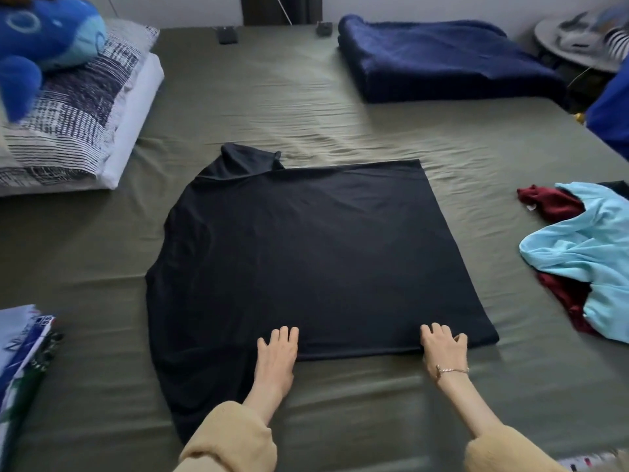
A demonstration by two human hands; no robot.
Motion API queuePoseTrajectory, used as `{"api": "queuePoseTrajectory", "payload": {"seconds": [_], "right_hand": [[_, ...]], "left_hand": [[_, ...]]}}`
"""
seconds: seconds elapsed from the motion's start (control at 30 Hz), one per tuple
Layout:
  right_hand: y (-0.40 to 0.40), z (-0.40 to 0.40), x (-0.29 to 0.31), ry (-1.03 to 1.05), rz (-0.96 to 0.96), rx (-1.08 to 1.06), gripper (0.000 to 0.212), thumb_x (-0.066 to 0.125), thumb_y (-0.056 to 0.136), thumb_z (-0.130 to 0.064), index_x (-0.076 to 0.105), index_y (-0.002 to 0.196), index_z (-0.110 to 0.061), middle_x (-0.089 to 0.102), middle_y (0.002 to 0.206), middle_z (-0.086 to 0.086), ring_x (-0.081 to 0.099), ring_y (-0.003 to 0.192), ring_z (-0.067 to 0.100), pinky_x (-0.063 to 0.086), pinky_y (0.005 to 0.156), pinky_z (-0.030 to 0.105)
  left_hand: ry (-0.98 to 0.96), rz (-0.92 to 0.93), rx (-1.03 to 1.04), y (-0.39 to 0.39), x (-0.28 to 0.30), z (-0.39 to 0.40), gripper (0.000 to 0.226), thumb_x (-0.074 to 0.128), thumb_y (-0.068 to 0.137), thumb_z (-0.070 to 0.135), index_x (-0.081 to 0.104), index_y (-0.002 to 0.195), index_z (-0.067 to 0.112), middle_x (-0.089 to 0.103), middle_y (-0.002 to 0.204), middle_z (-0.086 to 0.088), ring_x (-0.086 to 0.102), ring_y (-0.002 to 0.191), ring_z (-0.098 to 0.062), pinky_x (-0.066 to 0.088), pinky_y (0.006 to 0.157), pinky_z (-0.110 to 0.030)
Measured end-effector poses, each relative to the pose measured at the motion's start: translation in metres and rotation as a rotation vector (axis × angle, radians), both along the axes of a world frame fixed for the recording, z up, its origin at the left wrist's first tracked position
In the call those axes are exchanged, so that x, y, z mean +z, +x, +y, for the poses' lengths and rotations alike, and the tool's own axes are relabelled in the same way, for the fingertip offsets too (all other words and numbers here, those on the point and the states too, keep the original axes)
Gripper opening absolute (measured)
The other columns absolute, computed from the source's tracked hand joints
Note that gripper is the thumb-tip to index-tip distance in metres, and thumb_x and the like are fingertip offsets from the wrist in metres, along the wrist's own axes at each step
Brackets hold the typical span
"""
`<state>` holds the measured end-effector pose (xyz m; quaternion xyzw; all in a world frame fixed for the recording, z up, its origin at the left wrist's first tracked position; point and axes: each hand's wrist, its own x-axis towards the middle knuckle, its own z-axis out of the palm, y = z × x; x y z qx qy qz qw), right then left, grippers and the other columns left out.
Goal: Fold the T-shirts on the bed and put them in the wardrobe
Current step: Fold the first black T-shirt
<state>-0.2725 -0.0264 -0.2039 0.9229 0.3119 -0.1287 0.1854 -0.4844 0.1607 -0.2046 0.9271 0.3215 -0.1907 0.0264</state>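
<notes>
- A black, soft jersey T-shirt (306, 253) lies spread in the middle of the olive-green sheeted bed (272, 107), with one side already folded over so that its right and near edges run straight; on the left it is rounded and a sleeve pokes out at the far left corner.
- The left hand (277, 352) lies flat with straight fingers on the near edge of the black shirt, pressing it down rather than grasping it.
- The right hand (444, 349), with a thin bracelet on the wrist, rests on the same near edge closer to the right corner; its fingers are slightly bent on the cloth, and I cannot tell whether they pinch the hem or only press.
- I judge this shirt to be about midway through its folding: the left side and sleeve are not yet turned in, and no crosswise fold is made.
- On the right of the bed a light blue T-shirt (585, 253) lies crumpled over a dark red garment (551, 202), both unfolded.
- At the near left edge a stack of printed fabrics (20, 356) sits, possibly folded already; that is unclear.
- No wardrobe is in view, so the putting away appears wholly left to do.
</notes>
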Motion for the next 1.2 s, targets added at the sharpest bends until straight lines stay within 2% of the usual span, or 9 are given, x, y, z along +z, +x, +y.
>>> {"api": "queuePoseTrajectory", "payload": {"seconds": [0.07,0.13,0.23,0.4,0.63,0.83,0.93,1.07,1.2], "right_hand": [[0.009,0.001,0.001,-0.003,-0.013,-0.005,0.027,0.042,0.092,-0.011,0.046,0.116,-0.023,0.048,0.117,-0.005,0.046,0.113,0.015,0.031,0.090,0.031],[0.019,0.002,0.003,-0.008,-0.024,-0.007,0.024,0.042,0.094,-0.015,0.047,0.116,-0.023,0.047,0.117,-0.005,0.046,0.113,0.014,0.031,0.090,0.031],[0.046,0.006,0.007,-0.014,-0.041,-0.017,0.023,0.040,0.095,-0.021,0.047,0.116,-0.024,0.049,0.118,-0.006,0.045,0.115,0.012,0.030,0.095,0.033],[0.096,0.022,0.016,0.016,-0.051,-0.008,0.023,0.038,0.096,-0.030,0.045,0.117,-0.022,0.051,0.119,-0.005,0.045,0.118,0.014,0.025,0.105,0.038],[0.156,0.052,0.023,0.027,-0.029,0.063,0.022,0.035,0.095,-0.012,0.042,0.114,-0.021,0.051,0.113,-0.005,0.046,0.114,0.014,0.023,0.107,0.039],[0.186,0.077,0.014,0.137,-0.029,0.121,0.019,0.034,0.095,-0.014,0.046,0.108,-0.021,0.051,0.109,-0.004,0.047,0.110,0.015,0.022,0.101,0.037],[0.195,0.084,0.007,0.165,-0.023,0.135,0.018,0.038,0.095,-0.019,0.046,0.111,-0.021,0.050,0.111,-0.004,0.046,0.113,0.015,0.020,0.104,0.039],[0.203,0.083,-0.001,0.173,-0.010,0.114,0.020,0.041,0.093,-0.020,0.045,0.112,-0.023,0.049,0.111,-0.005,0.045,0.113,0.013,0.021,0.105,0.039],[0.205,0.078,-0.003,0.217,-0.014,0.111,0.025,0.046,0.090,-0.017,0.047,0.114,-0.021,0.049,0.110,-0.003,0.045,0.110,0.016,0.021,0.103,0.039]], "left_hand": [[-0.002,0.002,-0.008,0.009,0.002,0.009,0.038,0.055,0.090,0.018,0.036,0.123,0.015,0.049,0.119,0.001,0.046,0.113,-0.020,0.036,0.089,-0.034],[-0.012,0.003,0.006,0.017,0.009,0.021,0.024,0.049,0.092,0.013,0.045,0.115,0.016,0.057,0.114,0.002,0.050,0.111,-0.020,0.035,0.091,-0.034],[-0.012,-0.004,0.090,0.038,0.020,0.045,0.021,0.043,0.090,0.007,0.053,0.107,0.017,0.064,0.106,0.001,0.057,0.105,-0.020,0.035,0.092,-0.034],[-0.009,-0.041,0.200,0.074,0.028,0.080,0.015,0.042,0.089,0.006,0.046,0.088,0.020,0.066,0.100,0.000,0.061,0.099,-0.021,0.036,0.086,-0.031],[0.055,-0.052,0.302,0.112,0.029,0.117,0.016,0.042,0.089,0.004,0.051,0.090,0.018,0.065,0.089,0.001,0.061,0.087,-0.019,0.034,0.077,-0.027],[0.075,-0.004,0.474,0.133,0.024,0.132,0.018,0.043,0.090,0.004,0.056,0.090,0.016,0.062,0.080,0.001,0.062,0.083,-0.019,0.036,0.082,-0.029],[0.099,0.049,0.490,0.135,0.020,0.130,0.016,0.046,0.090,0.009,0.058,0.099,0.015,0.065,0.094,0.000,0.060,0.096,-0.019,0.038,0.090,-0.032],[0.147,0.081,0.477,0.137,0.013,0.126,0.026,0.051,0.091,0.019,0.050,0.117,0.014,0.056,0.119,-0.001,0.049,0.115,-0.019,0.036,0.098,-0.037],[0.163,0.048,0.490,0.142,0.010,0.118,0.028,0.050,0.089,0.016,0.047,0.117,0.014,0.053,0.120,-0.001,0.048,0.114,-0.018,0.038,0.096,-0.037]]}}
